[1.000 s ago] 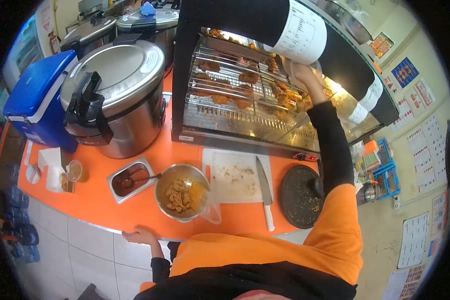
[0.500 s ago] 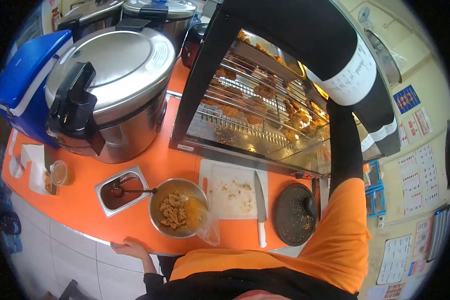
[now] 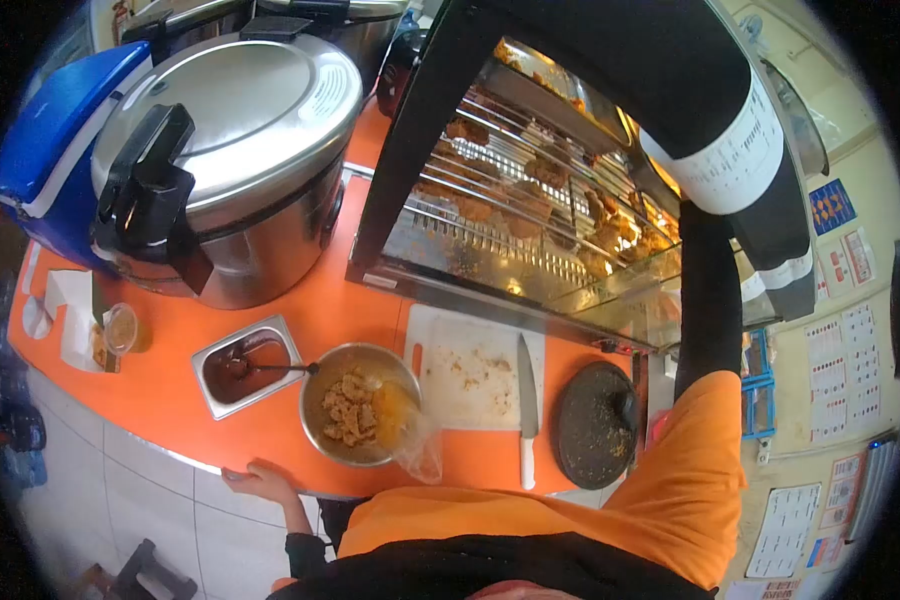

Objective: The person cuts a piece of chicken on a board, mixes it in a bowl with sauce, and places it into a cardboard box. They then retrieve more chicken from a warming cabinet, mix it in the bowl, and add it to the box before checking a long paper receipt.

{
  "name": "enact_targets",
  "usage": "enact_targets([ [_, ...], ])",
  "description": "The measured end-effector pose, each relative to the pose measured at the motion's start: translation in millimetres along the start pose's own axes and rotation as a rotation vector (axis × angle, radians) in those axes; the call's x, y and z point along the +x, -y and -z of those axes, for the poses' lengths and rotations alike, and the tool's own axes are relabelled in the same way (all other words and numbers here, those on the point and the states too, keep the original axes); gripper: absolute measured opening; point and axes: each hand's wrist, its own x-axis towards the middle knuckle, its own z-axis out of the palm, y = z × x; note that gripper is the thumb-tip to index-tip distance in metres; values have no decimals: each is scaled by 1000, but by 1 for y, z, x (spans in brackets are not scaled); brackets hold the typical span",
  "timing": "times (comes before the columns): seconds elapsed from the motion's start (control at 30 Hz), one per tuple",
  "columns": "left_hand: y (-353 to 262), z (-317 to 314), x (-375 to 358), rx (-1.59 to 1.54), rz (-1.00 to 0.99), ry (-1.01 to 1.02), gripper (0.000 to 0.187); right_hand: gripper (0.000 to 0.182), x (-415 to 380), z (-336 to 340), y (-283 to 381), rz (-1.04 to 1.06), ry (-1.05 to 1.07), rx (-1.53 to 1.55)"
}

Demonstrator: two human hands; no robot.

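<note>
At the counter's front edge, my left hand [image 3: 260, 484] rests with its fingers extended, holding nothing. My right arm, in a black sleeve, reaches up behind the glass display cabinet [image 3: 530, 200], and the hand is hidden there. A metal bowl [image 3: 313, 425] with brown food pieces and a plastic bag [image 3: 410, 440] of orange contents sits up and right of my left hand. Left of it is a metal tray [image 3: 232, 385] of dark sauce with a black ladle. A white cutting board [image 3: 460, 390] holds crumbs, with a knife [image 3: 528, 400] along its right side.
A large steel cooker [image 3: 260, 230] stands at the left beside a blue cool box [image 3: 60, 140]. Near the front left are a small cup [image 3: 122, 330] and a carton [image 3: 70, 335]. A round dark plate [image 3: 590, 440] lies right of the knife. A stool [image 3: 155, 575] stands on the floor.
The view has shifted slightly, so the counter items sit a little differently in frame. My left hand stays at the counter edge, and my right arm still reaches behind the cabinet.
</note>
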Motion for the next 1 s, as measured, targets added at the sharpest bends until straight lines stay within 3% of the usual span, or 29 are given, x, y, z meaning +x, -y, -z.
enact_targets([
  [0.17, -3, 0, 5, -152, -39, 8, 45, 38, -48, -5, 29, 48, -151, 53],
  [0.27, 16, -3, 5, -67, -67, -14, 45, 39, -85, 6, 66, 131, -301, 145],
  [0.33, 18, -7, -1, -51, -92, -77, 47, 39, -110, 27, 105, 241, -412, 316],
  [0.4, 16, -7, -1, -21, -60, -67, 50, 42, -130, 43, 145, 475, -487, 686],
  [0.5, 7, -6, -1, -98, 1, -72, 52, 29, -226, 90, 256, 835, -190, 729],
  [0.57, 0, -5, -1, -138, 25, -78, 52, 30, -272, 58, 301, 1070, 63, 914],
  [0.63, -4, -4, -1, -147, 38, -77, 52, 32, -308, 32, 338, 1049, 183, 1198],
  [0.7, -1, -2, 0, -66, 22, -67, 52, 32, -302, 37, 339, 1058, 65, 927],
  [0.8, 0, -4, 1, -25, -26, -101, 51, 31, -266, 63, 297, 933, -140, 865],
  [0.9, -11, -3, 0, -11, -2, -123, 52, 30, -202, 63, 211, 692, -422, 692],
  [1.0, 10, -8, -1, 40, -58, -166, 55, 29, -115, 31, 105, 487, -503, 417],
])
